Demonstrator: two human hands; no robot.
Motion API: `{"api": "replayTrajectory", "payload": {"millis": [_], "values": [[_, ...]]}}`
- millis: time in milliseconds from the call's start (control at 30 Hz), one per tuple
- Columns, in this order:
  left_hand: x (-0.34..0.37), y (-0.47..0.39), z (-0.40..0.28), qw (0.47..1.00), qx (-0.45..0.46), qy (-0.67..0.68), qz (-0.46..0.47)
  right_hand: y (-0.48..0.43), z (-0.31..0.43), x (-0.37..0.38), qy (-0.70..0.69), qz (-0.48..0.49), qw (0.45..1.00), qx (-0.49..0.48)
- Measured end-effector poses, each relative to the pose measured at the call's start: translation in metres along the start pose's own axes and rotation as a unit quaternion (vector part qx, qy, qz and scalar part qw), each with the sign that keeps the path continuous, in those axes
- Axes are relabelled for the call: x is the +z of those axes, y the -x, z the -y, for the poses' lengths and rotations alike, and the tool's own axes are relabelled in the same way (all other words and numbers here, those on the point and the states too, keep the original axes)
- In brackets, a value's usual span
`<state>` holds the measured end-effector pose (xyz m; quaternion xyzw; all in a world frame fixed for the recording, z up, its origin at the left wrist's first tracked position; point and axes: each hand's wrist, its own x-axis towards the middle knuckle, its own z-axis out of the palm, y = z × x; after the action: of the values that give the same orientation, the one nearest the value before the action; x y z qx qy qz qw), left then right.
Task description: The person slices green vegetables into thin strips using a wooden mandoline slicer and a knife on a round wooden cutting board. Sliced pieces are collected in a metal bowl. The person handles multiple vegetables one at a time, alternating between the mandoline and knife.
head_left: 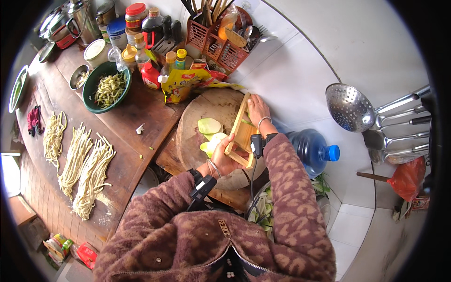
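Note:
A light wooden box-like frame (243, 136), perhaps a vegetable slicer, is tilted between my two hands. My left hand (225, 158) grips its near end, thumb over the edge and some fingers beneath it. My right hand (259, 108) is closed around the far end. A bit of green shows beside the right fingers, mostly hidden by the hand and the frame. Under the frame is a round wooden chopping block (222, 100). Pale green vegetable slices (210, 126) lie on the block, left of the frame, some close to my left fingers.
Hand-cut noodles (93, 176) and a green bowl (88, 90) of shredded vegetables are on the left table. Behind the block stand condiment bottles (150, 75) and a utensil basket (229, 53). A water jug (306, 148) is beside my right arm; a skimmer (348, 107) hangs right.

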<state>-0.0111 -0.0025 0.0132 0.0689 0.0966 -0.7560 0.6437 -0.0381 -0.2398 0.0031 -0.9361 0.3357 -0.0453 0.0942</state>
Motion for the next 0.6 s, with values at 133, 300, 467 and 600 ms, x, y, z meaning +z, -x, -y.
{"api": "replayTrajectory", "payload": {"millis": [133,300,467,600], "values": [[0.003,0.002,-0.003,1.0,0.0,0.001,-0.006,-0.006,-0.002,-0.003,-0.004,-0.008,1.0,-0.011],[0.007,-0.001,-0.004,1.0,0.009,0.003,0.002,0.043,0.024,-0.03,0.019,0.022,0.999,-0.036],[0.014,-0.002,0.006,1.0,0.019,-0.019,-0.001,0.113,0.051,-0.062,0.021,0.053,0.996,-0.074],[0.018,-0.001,0.012,0.999,0.039,-0.016,-0.016,0.108,0.053,-0.062,0.007,0.051,0.997,-0.054]]}}
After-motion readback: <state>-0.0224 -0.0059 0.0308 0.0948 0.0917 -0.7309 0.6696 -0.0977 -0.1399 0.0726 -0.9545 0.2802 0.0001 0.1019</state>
